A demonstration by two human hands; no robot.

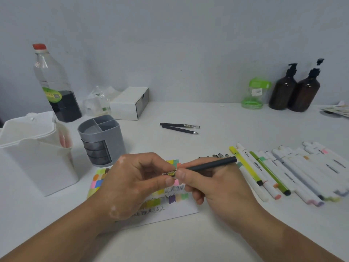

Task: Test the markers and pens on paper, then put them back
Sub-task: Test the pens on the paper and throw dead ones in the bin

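The slim black plastic pen [209, 164] is held just above the colour-swatched white paper [177, 208], long axis running left to right: the left hand [136, 182] pinches the labelled cap end, the right hand [217, 188] has its grip wrapped round the barrel, so any pull likely runs sideways.

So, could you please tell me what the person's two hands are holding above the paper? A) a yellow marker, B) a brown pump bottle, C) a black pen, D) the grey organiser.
C: the left hand pinches one end of the black pen and the right hand grips its barrel, just over the paper.
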